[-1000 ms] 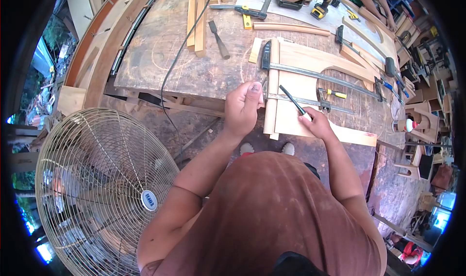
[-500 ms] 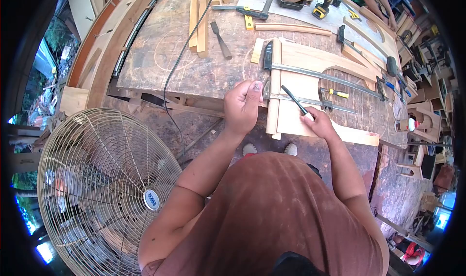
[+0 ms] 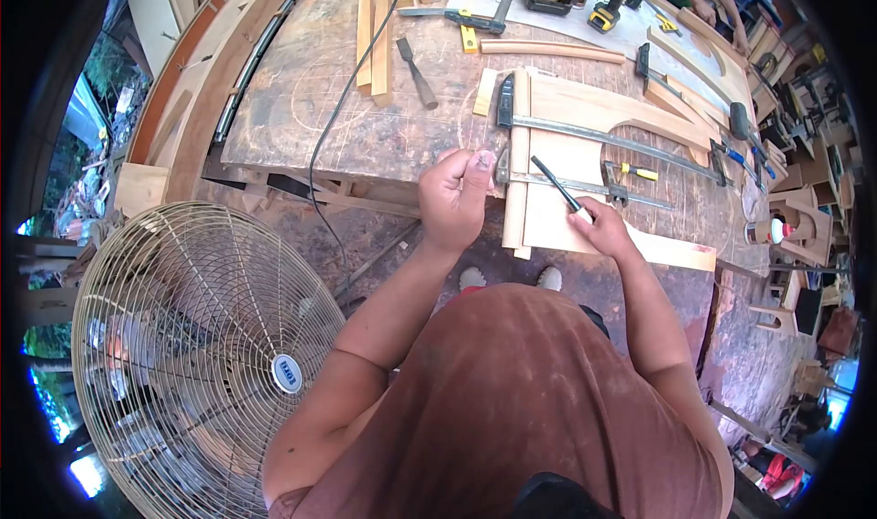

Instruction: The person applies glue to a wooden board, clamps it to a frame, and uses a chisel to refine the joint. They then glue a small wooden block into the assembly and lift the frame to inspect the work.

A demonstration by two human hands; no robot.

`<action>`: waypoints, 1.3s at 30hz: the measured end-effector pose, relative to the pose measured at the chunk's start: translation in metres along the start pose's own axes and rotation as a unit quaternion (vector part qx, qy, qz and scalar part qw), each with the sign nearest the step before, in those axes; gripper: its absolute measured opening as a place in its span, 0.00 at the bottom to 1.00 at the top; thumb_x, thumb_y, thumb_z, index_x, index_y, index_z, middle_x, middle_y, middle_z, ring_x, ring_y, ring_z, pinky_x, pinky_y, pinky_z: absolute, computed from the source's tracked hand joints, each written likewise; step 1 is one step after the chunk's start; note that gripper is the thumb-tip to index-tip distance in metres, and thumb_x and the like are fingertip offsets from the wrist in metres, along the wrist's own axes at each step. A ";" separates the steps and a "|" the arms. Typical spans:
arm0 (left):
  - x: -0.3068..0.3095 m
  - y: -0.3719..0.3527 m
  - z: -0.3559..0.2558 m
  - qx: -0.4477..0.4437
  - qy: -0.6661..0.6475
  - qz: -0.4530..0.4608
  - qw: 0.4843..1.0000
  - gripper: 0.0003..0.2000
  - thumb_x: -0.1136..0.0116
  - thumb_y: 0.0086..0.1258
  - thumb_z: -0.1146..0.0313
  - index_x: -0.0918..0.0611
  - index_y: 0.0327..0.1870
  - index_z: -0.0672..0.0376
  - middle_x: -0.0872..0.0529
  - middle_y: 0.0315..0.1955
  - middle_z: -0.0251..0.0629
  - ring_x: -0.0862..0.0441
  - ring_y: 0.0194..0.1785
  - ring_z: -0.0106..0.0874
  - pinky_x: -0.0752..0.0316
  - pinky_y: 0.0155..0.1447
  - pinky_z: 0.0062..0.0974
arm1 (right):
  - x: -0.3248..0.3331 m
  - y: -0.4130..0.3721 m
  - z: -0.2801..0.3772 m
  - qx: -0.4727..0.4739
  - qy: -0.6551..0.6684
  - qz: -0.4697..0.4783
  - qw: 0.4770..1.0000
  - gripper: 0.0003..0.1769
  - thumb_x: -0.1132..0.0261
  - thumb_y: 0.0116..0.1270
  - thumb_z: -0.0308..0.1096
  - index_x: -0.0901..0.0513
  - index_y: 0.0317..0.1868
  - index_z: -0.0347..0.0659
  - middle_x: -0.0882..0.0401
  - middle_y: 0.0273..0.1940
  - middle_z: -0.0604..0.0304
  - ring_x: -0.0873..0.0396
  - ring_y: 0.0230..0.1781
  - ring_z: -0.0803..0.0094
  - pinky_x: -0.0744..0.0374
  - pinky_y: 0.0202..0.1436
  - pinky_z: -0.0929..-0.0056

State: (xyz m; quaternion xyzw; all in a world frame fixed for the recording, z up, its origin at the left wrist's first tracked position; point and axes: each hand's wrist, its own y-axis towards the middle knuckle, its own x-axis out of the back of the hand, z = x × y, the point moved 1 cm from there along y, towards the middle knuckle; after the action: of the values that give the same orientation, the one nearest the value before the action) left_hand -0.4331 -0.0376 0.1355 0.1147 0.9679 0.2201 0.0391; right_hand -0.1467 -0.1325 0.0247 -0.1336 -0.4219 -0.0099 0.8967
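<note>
Because left fingers (image 3: 442,170) curl closed, grasp unclear | right fingers (image 3: 596,211) pinch stick (image 3: 555,183), end hidden

- I hold the left hand (image 3: 453,199) out in front, fingers curled in, thumb pressed over them.
- My left arm (image 3: 388,304) slants forward from a bent elbow.
- My right hand (image 3: 605,230) sits apart from it, fingers and thumb closed in a grip.
- My right arm (image 3: 650,313) angles inward from its elbow.

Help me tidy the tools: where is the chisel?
In the head view, left of centre near the top, the chisel lies on the bench, just right of two wood strips and beyond the left hand.
</note>
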 end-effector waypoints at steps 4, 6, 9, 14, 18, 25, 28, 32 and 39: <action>-0.001 -0.001 0.001 -0.012 0.010 0.001 1.000 0.18 0.48 0.79 0.65 0.25 0.24 0.64 0.26 0.20 0.28 0.33 0.25 0.16 0.40 0.29 0.18 | 0.000 -0.001 0.000 0.001 0.003 -0.002 1.000 0.17 0.32 0.66 0.47 0.17 0.51 0.50 0.14 0.41 0.52 0.16 0.42 0.55 0.21 0.46 0.62; 0.000 -0.001 0.001 -0.016 0.027 -0.002 0.999 0.18 0.48 0.78 0.66 0.25 0.24 0.64 0.26 0.19 0.28 0.33 0.25 0.16 0.37 0.32 0.19 | -0.001 0.000 -0.001 0.004 0.002 -0.005 1.000 0.17 0.32 0.66 0.47 0.17 0.51 0.50 0.14 0.41 0.52 0.16 0.42 0.55 0.21 0.46 0.62; 0.002 0.002 0.000 -0.075 0.067 0.000 0.995 0.16 0.47 0.77 0.68 0.24 0.23 0.64 0.25 0.19 0.30 0.33 0.24 0.19 0.32 0.41 0.24 | -0.003 0.001 -0.007 0.011 0.007 -0.001 1.000 0.17 0.32 0.66 0.47 0.17 0.51 0.50 0.14 0.41 0.53 0.16 0.42 0.55 0.21 0.46 0.62; 0.003 0.006 -0.024 -0.141 0.106 0.001 0.984 0.11 0.43 0.72 0.72 0.22 0.25 0.63 0.22 0.20 0.32 0.31 0.23 0.23 0.31 0.57 0.36 | -0.004 0.001 -0.007 0.023 0.008 -0.012 1.000 0.18 0.32 0.65 0.47 0.17 0.52 0.49 0.14 0.41 0.52 0.16 0.41 0.55 0.21 0.46 0.62; -0.001 0.014 -0.052 -0.243 0.158 -0.040 0.956 0.04 0.37 0.63 0.72 0.18 0.28 0.57 0.18 0.21 0.33 0.23 0.25 0.31 0.31 0.53 0.36 | -0.002 0.000 -0.004 0.009 0.006 -0.008 1.000 0.19 0.32 0.65 0.48 0.17 0.53 0.50 0.14 0.41 0.52 0.16 0.40 0.55 0.21 0.45 0.62; 0.001 0.016 -0.077 -0.313 0.182 -0.012 0.932 0.02 0.35 0.60 0.72 0.15 0.33 0.55 0.17 0.23 0.30 0.21 0.27 0.30 0.32 0.53 0.37 | -0.007 0.002 -0.013 0.025 -0.003 -0.018 1.000 0.19 0.33 0.66 0.49 0.17 0.53 0.51 0.14 0.39 0.52 0.17 0.38 0.56 0.21 0.43 0.62; 0.001 0.014 -0.084 -0.311 0.181 0.001 0.933 0.02 0.35 0.60 0.72 0.15 0.33 0.55 0.19 0.22 0.30 0.21 0.27 0.30 0.33 0.52 0.37 | -0.005 0.001 -0.009 0.001 -0.011 -0.003 1.000 0.19 0.33 0.66 0.49 0.17 0.53 0.51 0.14 0.39 0.52 0.17 0.38 0.56 0.21 0.43 0.62; 0.001 0.015 -0.086 -0.315 0.183 0.009 0.931 0.02 0.35 0.60 0.72 0.15 0.32 0.56 0.20 0.21 0.30 0.22 0.26 0.30 0.33 0.52 0.36 | -0.005 0.001 -0.008 0.009 0.000 -0.010 1.000 0.19 0.33 0.66 0.49 0.17 0.53 0.50 0.14 0.40 0.52 0.16 0.40 0.55 0.21 0.44 0.62; 0.000 0.015 -0.081 -0.317 0.166 -0.011 0.934 0.01 0.35 0.60 0.73 0.16 0.31 0.56 0.21 0.20 0.31 0.23 0.25 0.31 0.33 0.51 0.36 | 0.000 -0.002 0.001 -0.009 -0.009 0.000 1.000 0.19 0.33 0.66 0.48 0.17 0.53 0.50 0.14 0.43 0.52 0.16 0.45 0.54 0.21 0.49 0.62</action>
State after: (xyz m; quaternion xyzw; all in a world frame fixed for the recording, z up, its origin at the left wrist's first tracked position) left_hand -0.4401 -0.0581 0.2151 0.0479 0.8421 0.5305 -0.0851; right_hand -0.1473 -0.1338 0.0256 -0.1420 -0.4298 -0.0121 0.8916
